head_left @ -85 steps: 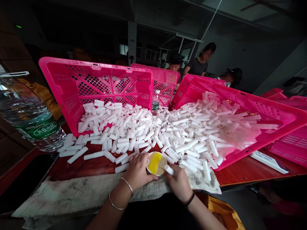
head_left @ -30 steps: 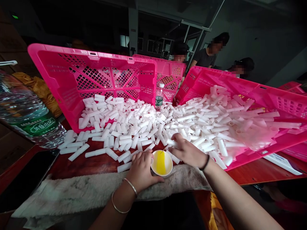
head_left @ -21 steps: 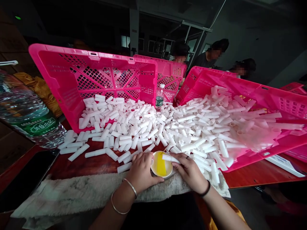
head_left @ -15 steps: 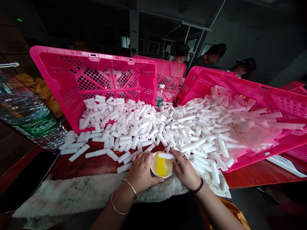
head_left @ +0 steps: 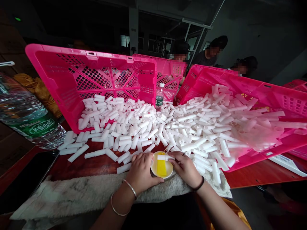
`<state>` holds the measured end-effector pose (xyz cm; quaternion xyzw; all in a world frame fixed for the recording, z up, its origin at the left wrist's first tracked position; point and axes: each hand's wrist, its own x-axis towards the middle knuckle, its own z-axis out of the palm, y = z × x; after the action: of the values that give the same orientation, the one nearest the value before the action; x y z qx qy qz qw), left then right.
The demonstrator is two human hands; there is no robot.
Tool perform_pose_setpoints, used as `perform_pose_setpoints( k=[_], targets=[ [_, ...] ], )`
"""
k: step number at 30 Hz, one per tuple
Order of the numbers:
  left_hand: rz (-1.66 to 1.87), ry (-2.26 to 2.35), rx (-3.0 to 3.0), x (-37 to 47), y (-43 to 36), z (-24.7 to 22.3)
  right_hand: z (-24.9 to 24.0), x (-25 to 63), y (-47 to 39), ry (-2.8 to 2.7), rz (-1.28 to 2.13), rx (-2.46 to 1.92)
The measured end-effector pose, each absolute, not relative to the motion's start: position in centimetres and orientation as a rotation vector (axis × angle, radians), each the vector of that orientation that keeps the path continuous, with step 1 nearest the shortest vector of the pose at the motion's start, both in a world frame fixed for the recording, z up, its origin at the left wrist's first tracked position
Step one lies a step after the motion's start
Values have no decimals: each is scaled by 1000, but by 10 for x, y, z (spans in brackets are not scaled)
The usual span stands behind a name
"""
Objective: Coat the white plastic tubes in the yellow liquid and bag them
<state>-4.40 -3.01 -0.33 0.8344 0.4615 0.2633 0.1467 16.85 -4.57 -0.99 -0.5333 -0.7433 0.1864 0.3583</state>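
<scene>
A small round white dish (head_left: 168, 174) with a yellow patch inside rests at the near edge of the pile. My left hand (head_left: 141, 169) wraps its left side, thumb along the near rim; a white tube end shows by its fingertips. Over the dish, my right hand (head_left: 185, 167) pinches a white plastic tube (head_left: 163, 157) that lies roughly level above the yellow patch. A thin stick (head_left: 165, 149) leans at the dish's far rim. Beyond both hands spreads a big heap of similar white tubes (head_left: 148, 123).
Two pink crates, one at left (head_left: 93, 56) and one at right (head_left: 261, 84), lie tipped toward me. A large water bottle (head_left: 33, 118) and a dark flat panel (head_left: 28, 179) are at left. A small bottle (head_left: 159, 97) stands amid the tubes. A towel (head_left: 79, 195) covers the front edge.
My right hand has shifted slightly and its fingers have closed further down over the white tube, whose free end now points left. My left hand stays on the dish.
</scene>
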Motion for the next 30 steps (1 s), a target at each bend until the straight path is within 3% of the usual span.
perform_pose_setpoints(
  k=[4, 10, 16, 22, 27, 30],
  targets=[
    [760, 1323, 2402, -44, -30, -4, -11, 169, -44, -1983, 318, -1251],
    [749, 1327, 2403, -44, -30, -3, -11, 172, -49, -1897, 540, -1441],
    [733, 1333, 2405, -44, -31, -3, -16, 172, -48, -2023, 269, -1222],
    [735, 1330, 2408, -44, -30, -2, -12, 173, -51, -1900, 616, -1372],
    [737, 1333, 2410, -44, -31, -2, -18, 171, -48, -2011, 265, -1241],
    [744, 1328, 2412, -44, -30, -3, -19, 171, -50, -1976, 320, -1227]
  ],
)
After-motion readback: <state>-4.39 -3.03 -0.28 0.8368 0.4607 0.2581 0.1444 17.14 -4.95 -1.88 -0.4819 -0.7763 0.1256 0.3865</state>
